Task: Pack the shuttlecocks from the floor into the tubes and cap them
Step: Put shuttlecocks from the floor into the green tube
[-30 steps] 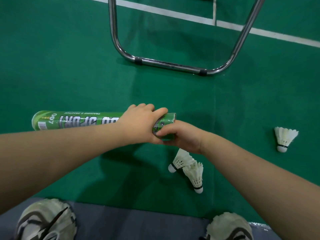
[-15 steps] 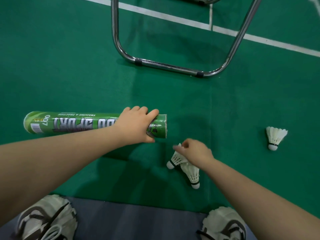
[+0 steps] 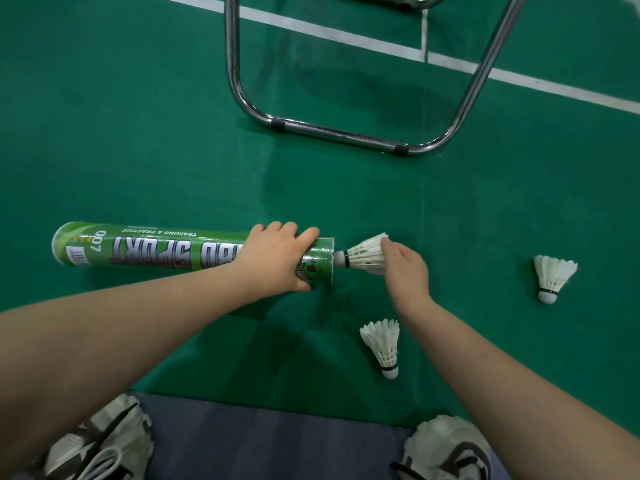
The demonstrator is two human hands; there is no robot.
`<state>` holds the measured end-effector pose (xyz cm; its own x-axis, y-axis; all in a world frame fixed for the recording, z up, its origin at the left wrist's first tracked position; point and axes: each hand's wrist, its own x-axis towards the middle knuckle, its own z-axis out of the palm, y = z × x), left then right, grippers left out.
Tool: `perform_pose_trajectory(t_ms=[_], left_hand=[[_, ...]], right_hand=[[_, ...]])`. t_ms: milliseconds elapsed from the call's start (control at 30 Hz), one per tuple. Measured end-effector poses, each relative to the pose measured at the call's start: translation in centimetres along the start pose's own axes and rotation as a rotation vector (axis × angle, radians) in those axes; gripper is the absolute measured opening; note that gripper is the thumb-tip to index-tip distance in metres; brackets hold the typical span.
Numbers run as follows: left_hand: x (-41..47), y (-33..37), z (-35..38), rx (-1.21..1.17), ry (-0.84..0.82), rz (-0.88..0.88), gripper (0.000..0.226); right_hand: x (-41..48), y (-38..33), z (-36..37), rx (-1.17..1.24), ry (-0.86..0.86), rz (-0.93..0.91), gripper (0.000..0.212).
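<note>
The right hand (image 3: 407,271) has moved up from the floor (image 3: 138,133) and is holding a shuttlecock (image 3: 367,256), cork at the tube (image 3: 156,252) mouth. The left hand (image 3: 277,258) is gripping the tube. Next, it probably needs pushing straight in.

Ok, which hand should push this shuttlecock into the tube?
Right. The right hand holds the shuttlecock with its cork at the open mouth of the tube; the left hand grips it near that end.

chrome chair frame (image 3: 346,135) | white court line (image 3: 329,32) | grey mat strip (image 3: 277,445)
</note>
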<state>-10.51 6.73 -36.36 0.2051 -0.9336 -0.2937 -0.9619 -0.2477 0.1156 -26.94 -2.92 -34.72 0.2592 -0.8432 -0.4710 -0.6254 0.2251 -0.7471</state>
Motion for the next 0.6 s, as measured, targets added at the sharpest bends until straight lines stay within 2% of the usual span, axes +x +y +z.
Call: perform_pose_trajectory(t_ms=[233,367,500,600], left_hand=[[0.6,0.7,-0.5,-0.020,0.024,-0.004,0.085],[0.7,1.5,-1.1,-0.046,0.058,-0.001,0.085],[0.5,2.7,-1.7,-0.071,0.088,0.036,0.084],[0.1,3.3,-2.0,-0.076,0.104,0.051,0.083]], right_hand=[[-1.0,-0.9,1.6,0.274,-0.213,0.095,0.048],[-0.1,-0.4,1.1,0.361,-0.248,0.179,0.052],[0.3,-0.3,0.7,0.369,-0.565,0.161,0.062],[0.4,-0.8,-0.7,0.373,-0.807,0.171,0.043]])
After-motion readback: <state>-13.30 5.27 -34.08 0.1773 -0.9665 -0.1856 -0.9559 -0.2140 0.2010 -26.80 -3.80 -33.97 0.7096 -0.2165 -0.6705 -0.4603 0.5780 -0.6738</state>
